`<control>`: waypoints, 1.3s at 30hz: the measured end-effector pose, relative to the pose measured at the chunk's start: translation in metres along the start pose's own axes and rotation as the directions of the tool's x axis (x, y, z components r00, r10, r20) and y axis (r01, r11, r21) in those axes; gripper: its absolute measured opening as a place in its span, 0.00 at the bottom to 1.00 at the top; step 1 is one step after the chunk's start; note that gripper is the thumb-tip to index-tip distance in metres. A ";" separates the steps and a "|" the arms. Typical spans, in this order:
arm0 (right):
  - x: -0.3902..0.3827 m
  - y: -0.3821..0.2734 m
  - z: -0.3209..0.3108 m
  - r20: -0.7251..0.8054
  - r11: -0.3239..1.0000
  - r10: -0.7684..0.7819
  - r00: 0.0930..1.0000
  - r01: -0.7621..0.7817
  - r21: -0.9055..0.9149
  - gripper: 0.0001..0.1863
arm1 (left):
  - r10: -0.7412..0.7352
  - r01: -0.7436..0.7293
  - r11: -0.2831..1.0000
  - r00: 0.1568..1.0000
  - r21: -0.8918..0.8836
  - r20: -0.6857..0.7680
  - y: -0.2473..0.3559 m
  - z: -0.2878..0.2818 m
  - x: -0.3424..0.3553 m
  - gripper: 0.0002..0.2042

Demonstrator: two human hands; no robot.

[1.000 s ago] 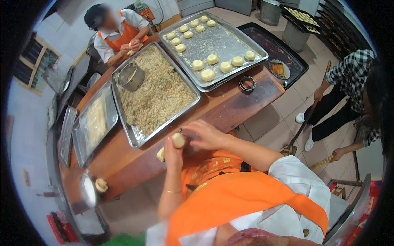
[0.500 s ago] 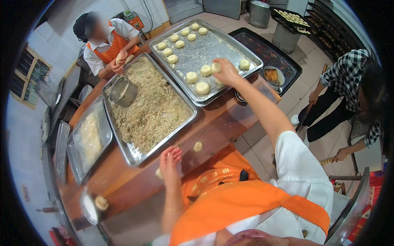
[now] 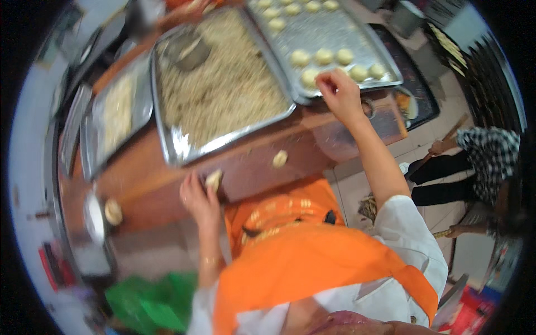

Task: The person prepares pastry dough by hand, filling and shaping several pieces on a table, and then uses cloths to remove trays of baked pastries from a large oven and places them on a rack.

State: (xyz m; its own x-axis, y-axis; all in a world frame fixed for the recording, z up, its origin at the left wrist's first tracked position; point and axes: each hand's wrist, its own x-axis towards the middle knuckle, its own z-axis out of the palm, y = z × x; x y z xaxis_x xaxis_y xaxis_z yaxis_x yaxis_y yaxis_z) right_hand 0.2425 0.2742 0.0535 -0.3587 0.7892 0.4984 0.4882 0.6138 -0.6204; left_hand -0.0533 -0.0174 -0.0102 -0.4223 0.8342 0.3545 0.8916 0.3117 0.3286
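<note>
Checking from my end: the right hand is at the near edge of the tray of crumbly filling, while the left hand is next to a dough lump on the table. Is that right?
Not quite: the head view shows the right hand at the near edge of the tray of dough rounds, not the filling tray.

Bib apron (image 3: 312,271): orange, pale printed markings
Shirt (image 3: 412,231): white, short-sleeved
Bracelet (image 3: 211,260): thin, gold-toned, on the left wrist
</note>
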 end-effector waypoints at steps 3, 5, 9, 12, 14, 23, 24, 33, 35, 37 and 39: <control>-0.083 -0.045 0.038 0.290 0.977 -0.193 0.937 0.156 0.148 0.11 | 0.094 -0.079 0.987 0.990 -0.139 0.105 -0.012 0.006 -0.013 0.22; -0.111 -0.064 0.055 0.410 0.980 -0.142 0.901 0.069 0.187 0.16 | 0.103 -0.091 0.982 0.992 -0.167 0.068 -0.016 0.010 -0.019 0.22; -0.127 -0.070 0.069 0.449 0.976 -0.210 0.869 0.214 0.043 0.21 | -0.042 0.051 0.957 0.998 -0.284 0.039 -0.011 0.006 -0.019 0.24; -0.123 -0.065 0.080 0.474 0.979 -0.204 0.857 0.187 0.083 0.15 | -0.046 0.062 0.947 0.997 -0.316 0.058 -0.015 0.005 -0.015 0.21; -0.116 -0.080 0.080 0.462 0.982 -0.183 0.868 0.140 0.127 0.09 | -0.026 0.033 0.955 0.999 -0.296 0.027 -0.020 0.005 -0.015 0.20; -0.133 -0.139 0.160 0.421 0.813 -0.576 0.701 0.546 0.203 0.23 | -0.085 0.047 0.903 0.994 -0.427 -0.070 -0.021 0.010 -0.017 0.17; -0.134 -0.137 0.160 0.504 0.836 -0.535 0.678 0.512 0.199 0.24 | -0.098 0.066 0.888 0.994 -0.454 -0.047 -0.024 0.008 -0.016 0.16; -0.134 -0.132 0.130 0.341 0.939 -0.299 0.891 0.210 0.274 0.17 | -0.193 0.134 0.694 0.981 -0.707 -0.003 -0.004 -0.007 -0.009 0.10; -0.136 -0.130 0.135 0.406 0.944 -0.264 0.875 0.147 0.295 0.15 | -0.168 0.085 0.708 0.985 -0.701 -0.050 0.000 -0.007 -0.007 0.10; -0.134 -0.144 0.146 0.350 0.920 -0.337 0.874 0.227 0.319 0.14 | -0.183 0.095 0.728 0.981 -0.679 -0.059 0.000 -0.001 -0.007 0.10; -0.132 -0.146 0.156 0.340 0.895 -0.413 0.845 0.307 0.325 0.13 | -0.197 0.130 0.737 0.980 -0.663 -0.026 -0.008 0.010 -0.013 0.09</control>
State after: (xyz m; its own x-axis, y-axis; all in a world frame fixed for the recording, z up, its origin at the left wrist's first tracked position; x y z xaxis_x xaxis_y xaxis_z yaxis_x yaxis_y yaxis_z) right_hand 0.0943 0.0837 -0.0157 -0.7754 0.4201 0.4715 0.0681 0.7979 -0.5989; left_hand -0.0535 -0.0258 -0.0262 -0.5937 0.7443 0.3058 0.4934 0.0365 0.8691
